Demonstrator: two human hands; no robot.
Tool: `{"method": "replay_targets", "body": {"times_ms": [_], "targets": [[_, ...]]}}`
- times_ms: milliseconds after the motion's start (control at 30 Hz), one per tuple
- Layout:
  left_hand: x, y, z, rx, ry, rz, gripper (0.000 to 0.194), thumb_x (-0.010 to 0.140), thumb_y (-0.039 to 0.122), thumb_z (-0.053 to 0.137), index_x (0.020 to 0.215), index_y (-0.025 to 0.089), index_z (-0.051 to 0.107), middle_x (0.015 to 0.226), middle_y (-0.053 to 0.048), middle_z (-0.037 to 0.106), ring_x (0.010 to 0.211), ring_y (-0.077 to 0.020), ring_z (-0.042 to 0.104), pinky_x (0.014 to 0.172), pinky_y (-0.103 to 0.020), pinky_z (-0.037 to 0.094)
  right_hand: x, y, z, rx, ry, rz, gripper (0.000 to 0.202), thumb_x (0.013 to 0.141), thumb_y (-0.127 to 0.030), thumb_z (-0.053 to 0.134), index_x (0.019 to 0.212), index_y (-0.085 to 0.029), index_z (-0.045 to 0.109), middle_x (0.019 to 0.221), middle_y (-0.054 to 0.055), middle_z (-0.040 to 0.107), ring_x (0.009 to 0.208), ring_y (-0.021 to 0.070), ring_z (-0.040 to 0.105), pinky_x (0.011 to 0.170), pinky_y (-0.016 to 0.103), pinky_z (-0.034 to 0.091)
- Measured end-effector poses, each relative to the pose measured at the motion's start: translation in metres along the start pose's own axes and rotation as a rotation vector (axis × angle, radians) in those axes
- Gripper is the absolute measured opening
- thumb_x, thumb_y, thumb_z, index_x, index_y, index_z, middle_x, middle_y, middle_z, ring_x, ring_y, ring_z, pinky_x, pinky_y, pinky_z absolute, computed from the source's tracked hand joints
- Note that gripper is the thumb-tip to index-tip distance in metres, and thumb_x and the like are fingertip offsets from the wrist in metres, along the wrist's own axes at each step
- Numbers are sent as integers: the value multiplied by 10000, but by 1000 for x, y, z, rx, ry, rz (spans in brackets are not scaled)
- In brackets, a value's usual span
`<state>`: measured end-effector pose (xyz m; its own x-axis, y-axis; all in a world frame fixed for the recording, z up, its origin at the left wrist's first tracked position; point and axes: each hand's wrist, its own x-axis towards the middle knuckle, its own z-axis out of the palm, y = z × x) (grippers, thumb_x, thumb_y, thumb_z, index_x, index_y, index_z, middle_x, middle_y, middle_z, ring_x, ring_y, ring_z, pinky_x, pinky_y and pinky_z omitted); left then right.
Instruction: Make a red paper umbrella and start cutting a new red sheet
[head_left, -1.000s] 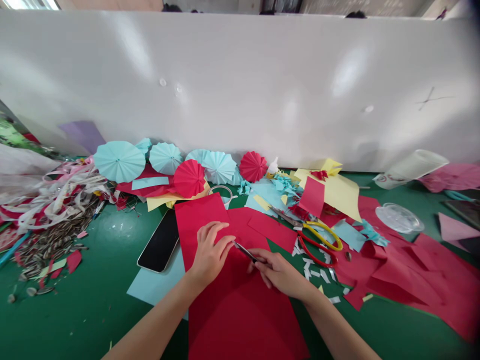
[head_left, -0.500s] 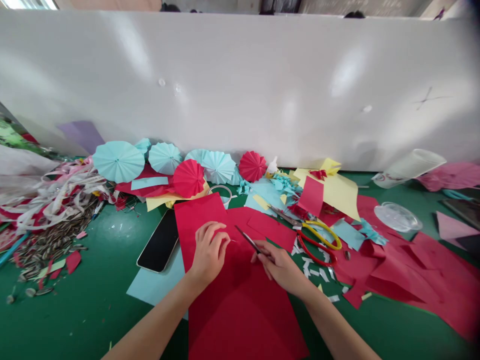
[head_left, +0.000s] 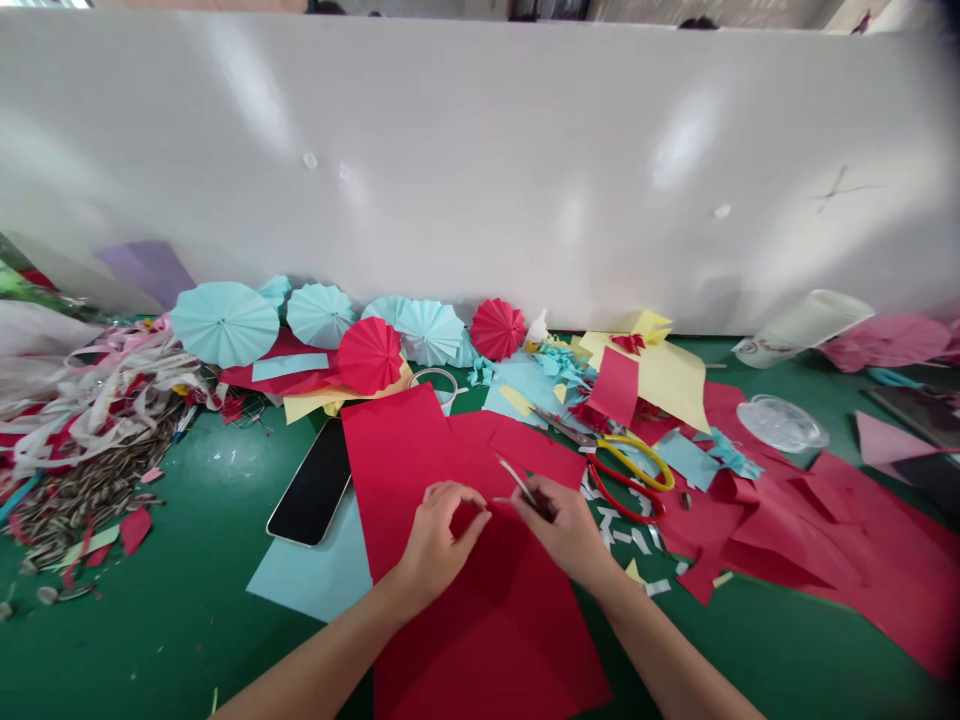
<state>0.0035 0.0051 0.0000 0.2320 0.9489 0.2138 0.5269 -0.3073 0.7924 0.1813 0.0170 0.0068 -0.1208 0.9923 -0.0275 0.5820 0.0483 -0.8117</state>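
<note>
My left hand (head_left: 444, 538) hovers over red paper sheets (head_left: 487, 640), thumb and index finger pinched together. Whatever is between those fingertips is too small to make out. Just to its right, my right hand (head_left: 564, 530) is closed around a slim pointed metal tool (head_left: 517, 480), its tip slanting up and to the left. I cannot tell the tool's exact kind. The two hands are close but apart. Scissors (head_left: 626, 462) with yellow and red handles lie beyond my right hand, among paper scraps.
A phone (head_left: 311, 485) lies left of the red paper on a blue sheet (head_left: 315, 580). Pleated paper rosettes (head_left: 225, 325) line the white partition (head_left: 480, 170). Ribbons (head_left: 112, 400) are heaped at left. A plastic cup (head_left: 806, 328) and a clear lid (head_left: 782, 423) are at right.
My left hand has moved right and down, its fingers drawn into a tighter pinch. My right hand has shifted slightly right with the pointed tool. The view has moved a little.
</note>
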Motion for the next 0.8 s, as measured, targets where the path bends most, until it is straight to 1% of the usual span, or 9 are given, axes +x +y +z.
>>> {"method": "replay_targets", "body": {"times_ms": [67,167,200,267,333,433,567,667,800], "targets": [[2,-3,-2,77,-11,18,84,801,244,502,852,188,540,883,-47,621,877,-182,561,817,-356,439,5,7,-9,-50,151,53,245,787,-397,467,706,-173,524,583,0,516,519,125,471,503,234,368],[4,-9,-5,212,-70,81,242,750,273,550,978,194,531,1090,-76,573,1088,-233,473,943,-429,361,13,20,-24,-145,397,150,252,781,-404,449,833,-165,507,658,29,530,590,165,497,571,279,387],[5,-11,-7,251,-98,97,297,735,285,563,1016,197,524,1154,-80,545,1144,-244,432,980,-449,321,15,24,-29,-166,441,172,286,764,-411,468,898,-161,497,678,33,538,599,175,506,577,289,391],[7,-16,-10,312,-163,116,369,719,304,576,1067,200,511,1227,-77,507,1201,-247,384,1033,-469,248,17,28,-35,-194,465,188,342,756,-434,470,959,-159,488,706,43,559,614,188,526,582,296,400],[9,-20,-13,353,-215,125,396,716,317,580,1087,201,509,1248,-71,499,1214,-239,378,1056,-466,213,17,29,-37,-207,423,181,349,784,-450,424,961,-160,503,722,58,583,628,197,548,577,295,406],[11,-23,-16,385,-266,137,410,726,330,572,1108,194,510,1248,-69,508,1217,-229,383,1058,-445,228,16,25,-36,-206,281,136,342,819,-423,363,947,-158,537,743,77,616,647,201,575,569,291,418],[12,-24,-19,416,-298,175,395,766,319,534,1132,173,506,1220,-69,539,1226,-223,375,1056,-430,238,12,17,-34,-183,25,16,256,797,-359,428,916,-193,582,777,49,644,687,182,593,609,273,437],[12,-25,-21,415,-311,182,370,779,332,523,1113,173,524,1204,-62,556,1227,-220,377,1059,-426,229,7,12,-38,-188,-144,-54,218,793,-301,441,931,-203,579,796,32,642,695,160,588,627,259,436],[14,-27,-24,367,-331,153,330,786,382,519,1065,209,555,1198,-27,567,1226,-203,381,1061,-423,222,2,8,-44,-238,-277,-100,204,787,-239,423,932,-183,556,761,30,621,645,140,564,585,244,421]]}}
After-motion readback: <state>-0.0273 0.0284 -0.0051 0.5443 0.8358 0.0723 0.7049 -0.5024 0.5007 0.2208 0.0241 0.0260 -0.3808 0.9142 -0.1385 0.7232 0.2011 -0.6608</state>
